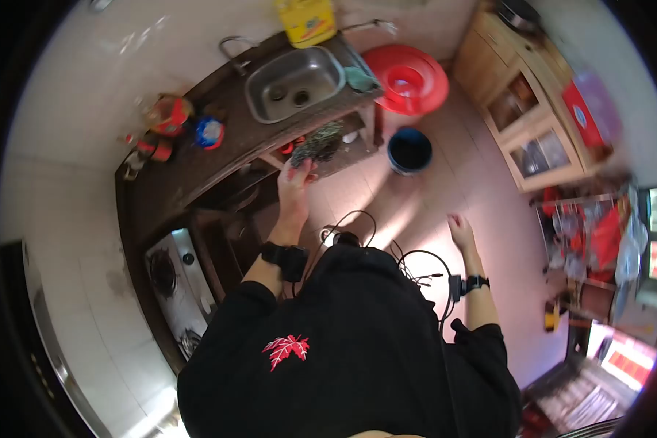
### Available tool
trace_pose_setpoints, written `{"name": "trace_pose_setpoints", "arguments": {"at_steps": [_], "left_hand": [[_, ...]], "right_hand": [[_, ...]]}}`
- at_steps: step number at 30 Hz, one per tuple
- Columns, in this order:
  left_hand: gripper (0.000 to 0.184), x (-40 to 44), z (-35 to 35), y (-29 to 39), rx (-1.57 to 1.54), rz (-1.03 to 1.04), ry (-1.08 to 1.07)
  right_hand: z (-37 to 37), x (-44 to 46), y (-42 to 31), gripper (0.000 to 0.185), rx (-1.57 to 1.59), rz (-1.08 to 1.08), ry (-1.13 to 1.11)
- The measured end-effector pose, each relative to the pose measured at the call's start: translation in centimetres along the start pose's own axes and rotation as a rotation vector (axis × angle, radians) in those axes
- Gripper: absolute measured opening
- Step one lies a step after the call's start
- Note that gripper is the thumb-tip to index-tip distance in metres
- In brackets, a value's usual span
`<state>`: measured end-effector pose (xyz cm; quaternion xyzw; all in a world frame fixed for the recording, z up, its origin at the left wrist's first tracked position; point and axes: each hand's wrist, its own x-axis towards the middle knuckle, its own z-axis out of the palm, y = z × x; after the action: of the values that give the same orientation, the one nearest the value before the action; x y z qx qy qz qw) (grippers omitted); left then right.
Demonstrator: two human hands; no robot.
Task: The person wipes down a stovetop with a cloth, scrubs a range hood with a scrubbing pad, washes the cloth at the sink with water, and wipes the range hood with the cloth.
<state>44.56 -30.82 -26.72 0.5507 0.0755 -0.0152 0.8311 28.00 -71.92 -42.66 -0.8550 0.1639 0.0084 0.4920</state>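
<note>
My left hand (296, 186) is raised before the counter, its fingers closed on a bunch of dark green, feathery stalks (320, 144). The bunch points up and to the right, in front of the shelf space under the sink. The exact kind of plant cannot be made out. My right hand (459, 231) hangs over the tiled floor on the right, fingers curled in, with nothing visible in it. Nearest to the bunch are the steel sink (327, 89) above it and a dark blue bucket (409, 152) on the floor to its right.
A red basin (434, 84) stands beside the dark counter (230, 135). Bottles and a blue-white package (209, 133) sit at the counter's left. A gas stove (179, 274) is at lower left. Cables (416, 266) hang by my body. A wooden cabinet (515, 135) lines the right.
</note>
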Motion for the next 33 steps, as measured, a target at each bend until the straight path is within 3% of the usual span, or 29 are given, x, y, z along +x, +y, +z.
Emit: {"name": "trace_pose_setpoints", "arguments": {"at_steps": [3, 5, 7, 9, 10, 11, 12, 14, 17, 19, 23, 24, 26, 27, 29, 31, 32, 33], "left_hand": [[0.017, 0.0, -0.1, 3.5, -0.038, 0.084, 0.077], [0.017, 0.3, -1.6, 5.2, -0.048, 0.156, 0.141], [0.022, 0.4, -2.7, 7.7, -0.135, 0.227, 0.179], [0.017, 0.4, -4.4, 10.9, -0.147, 0.298, 0.253], [0.019, 0.4, -5.6, 11.9, -0.183, 0.336, 0.28], [0.021, 0.4, -6.8, 13.2, -0.216, 0.385, 0.309], [0.023, 0.2, -8.1, 14.9, -0.225, 0.4, 0.344], [0.026, 0.2, -11.1, 16.8, -0.198, 0.459, 0.44], [0.03, 0.6, -16.4, 20.4, -0.127, 0.543, 0.57], [0.036, -0.5, -19.9, 22.5, -0.066, 0.552, 0.593], [0.043, -4.0, -25.6, 23.8, 0.13, 0.605, 0.735], [0.04, -5.5, -26.9, 24.0, 0.106, 0.608, 0.759], [0.029, -8.2, -30.8, 22.6, 0.058, 0.478, 0.836], [0.024, -9.4, -32.4, 21.6, 0.016, 0.428, 0.923], [0.018, -11.1, -34.2, 20.0, -0.077, 0.378, 1.077], [0.017, -11.7, -35.6, 18.9, -0.13, 0.39, 1.167], [0.016, -11.8, -35.9, 18.2, -0.139, 0.394, 1.226], [0.015, -11.7, -35.6, 17.4, -0.152, 0.393, 1.285]], "right_hand": [[4.5, 9.0, -17.5, 0.025, 0.202, -0.375, -0.271], [8.5, 10.4, -28.9, 0.027, 0.254, -0.458, -0.525], [14.2, 11.2, -36.5, 0.035, 0.342, -0.691, -0.659], [19.7, 9.8, -42.9, 0.037, 0.48, -0.639, -0.769], [23.5, 10.1, -44.1, 0.035, 0.709, -0.529, -0.891], [26.1, 8.3, -47.8, 0.031, 0.938, -0.537, -0.843], [28.2, 7.7, -49.6, 0.032, 1.059, -0.34, -0.969], [33.5, 7.4, -53.0, 0.03, 1.004, -0.468, -0.881], [39.4, 5.2, -59.4, 0.027, 0.996, -0.514, -1.037], [42.1, 3.1, -63.3, 0.025, 0.997, -0.419, -1.119], [47.0, 0.0, -71.6, 0.025, 0.91, -0.441, -1.15], [48.0, -0.2, -74.2, 0.028, 0.853, -0.589, -1.163], [50.0, -1.9, -80.4, 0.031, 1.049, -0.883, -1.139], [49.6, -3.3, -83.8, 0.034, 1.096, -0.745, -1.273], [51.3, -5.1, -90.7, 0.035, 1.171, -1.149, -1.08], [54.7, -7.1, -98.1, 0.03, 1.271, -1.422, -0.944], [54.5, -8.8, -100.8, 0.027, 1.289, -1.532, -0.84], [54.4, -10.6, -102.5, 0.026, 1.304, -1.513, -0.883]]}}
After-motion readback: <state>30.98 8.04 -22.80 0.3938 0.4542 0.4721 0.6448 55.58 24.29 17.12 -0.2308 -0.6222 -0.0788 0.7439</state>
